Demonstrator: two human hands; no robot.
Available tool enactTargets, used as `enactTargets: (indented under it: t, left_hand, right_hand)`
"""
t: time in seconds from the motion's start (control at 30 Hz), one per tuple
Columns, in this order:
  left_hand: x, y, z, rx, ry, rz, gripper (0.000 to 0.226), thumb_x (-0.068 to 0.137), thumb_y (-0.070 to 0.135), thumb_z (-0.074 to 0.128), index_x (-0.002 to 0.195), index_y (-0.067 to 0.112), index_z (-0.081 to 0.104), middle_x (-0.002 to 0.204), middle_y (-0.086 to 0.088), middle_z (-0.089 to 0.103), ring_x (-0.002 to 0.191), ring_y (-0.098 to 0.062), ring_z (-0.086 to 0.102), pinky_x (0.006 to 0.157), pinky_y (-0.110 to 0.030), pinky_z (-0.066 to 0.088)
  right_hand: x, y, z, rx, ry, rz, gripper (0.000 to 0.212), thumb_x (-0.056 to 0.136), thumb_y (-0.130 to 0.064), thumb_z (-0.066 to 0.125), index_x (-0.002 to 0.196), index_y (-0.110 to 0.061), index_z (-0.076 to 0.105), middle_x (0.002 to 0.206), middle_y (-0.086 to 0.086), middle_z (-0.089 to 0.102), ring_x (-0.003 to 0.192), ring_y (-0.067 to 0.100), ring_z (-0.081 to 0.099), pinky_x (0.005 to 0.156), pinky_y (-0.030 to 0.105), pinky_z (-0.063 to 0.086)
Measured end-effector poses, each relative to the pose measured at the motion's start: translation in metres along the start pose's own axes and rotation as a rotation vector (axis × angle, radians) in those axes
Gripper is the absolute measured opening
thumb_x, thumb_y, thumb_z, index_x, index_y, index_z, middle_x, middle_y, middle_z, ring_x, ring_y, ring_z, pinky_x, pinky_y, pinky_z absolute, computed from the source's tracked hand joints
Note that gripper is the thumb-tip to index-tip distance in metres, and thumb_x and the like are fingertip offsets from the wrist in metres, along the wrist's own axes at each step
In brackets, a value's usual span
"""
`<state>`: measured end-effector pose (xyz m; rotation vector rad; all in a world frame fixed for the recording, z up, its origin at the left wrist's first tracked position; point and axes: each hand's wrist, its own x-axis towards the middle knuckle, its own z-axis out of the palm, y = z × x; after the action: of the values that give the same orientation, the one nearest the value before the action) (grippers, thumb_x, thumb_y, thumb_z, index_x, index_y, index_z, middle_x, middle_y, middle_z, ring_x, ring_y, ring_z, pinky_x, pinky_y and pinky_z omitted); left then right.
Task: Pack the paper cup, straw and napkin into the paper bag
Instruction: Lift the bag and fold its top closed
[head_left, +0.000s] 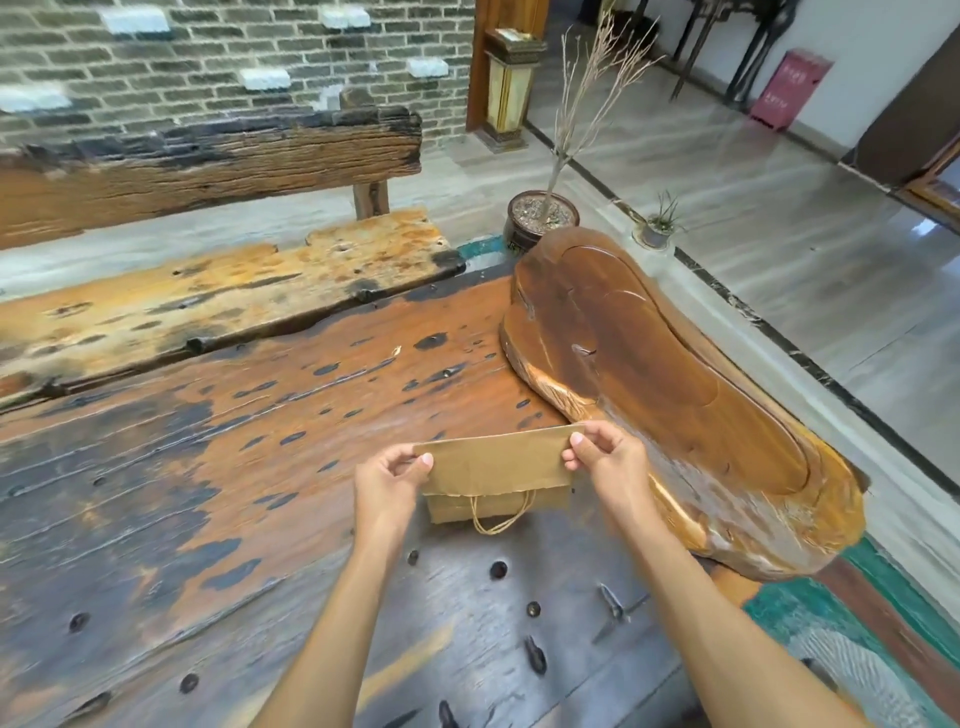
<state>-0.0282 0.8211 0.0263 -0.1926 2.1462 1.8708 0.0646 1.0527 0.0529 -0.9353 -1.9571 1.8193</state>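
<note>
Two bare hands meet over a broad, weathered wooden table (218, 467), its planks orange and black with dark holes and iron studs. Most of its top lies open to the left and toward the person. Beyond its far edge runs a rough wooden bench (208, 291) with a thick plank back, against a grey brick wall (208, 57). Along the table's right edge sits a large polished wood slab (649, 374), carved shallow like a tray; its near end reaches almost to the table's right near corner. Past it, tiled floor (753, 182) stretches away, with a potted bare branch (543, 213) at the table's far right corner.

Close beside the slab's left rim, the brown paper bag (493, 470) is held flat, its top folded over and a twine handle (501, 517) hanging below the fold. The left hand (387, 480) pinches the bag's left edge between thumb and fingers; the right hand (605, 454) pinches the right top corner likewise. Whether the bag's lower edge touches the table, I cannot tell.
</note>
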Motion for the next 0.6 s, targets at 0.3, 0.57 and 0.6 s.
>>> enactTargets:
  t: [0.3, 0.57, 0.6]
  left_hand:
    - [0.022, 0.005, 0.065, 0.036, 0.216, -0.082, 0.007, 0.087, -0.001, 0.069, 0.085, 0.006, 0.072, 0.071, -0.004, 0.070, 0.063, -0.014, 0.062, 0.056, -0.013, 0.051]
    - [0.051, 0.008, 0.107, 0.038, 0.335, -0.147, 0.012, 0.089, -0.004, 0.065, 0.082, 0.005, 0.070, 0.072, -0.008, 0.067, 0.064, -0.016, 0.060, 0.059, -0.017, 0.051]
    - [0.058, 0.006, 0.111, 0.035, 0.342, -0.156, 0.016, 0.089, -0.005, 0.065, 0.079, 0.007, 0.069, 0.070, -0.006, 0.067, 0.063, -0.015, 0.060, 0.057, -0.015, 0.050]
  right_hand:
    - [0.125, 0.014, -0.013, -0.094, -0.274, 0.002, 0.016, 0.091, 0.010, 0.054, 0.090, -0.001, 0.066, 0.068, 0.010, 0.060, 0.048, 0.002, 0.056, 0.050, 0.017, 0.049]
    - [0.194, 0.020, -0.008, -0.055, -0.385, 0.069, 0.015, 0.092, 0.010, 0.052, 0.097, 0.005, 0.065, 0.074, 0.013, 0.059, 0.051, 0.006, 0.055, 0.052, 0.015, 0.049]
    - [0.201, 0.022, -0.006, -0.054, -0.387, 0.083, 0.015, 0.092, 0.009, 0.052, 0.096, 0.004, 0.065, 0.074, 0.013, 0.059, 0.053, 0.009, 0.055, 0.052, 0.016, 0.049]
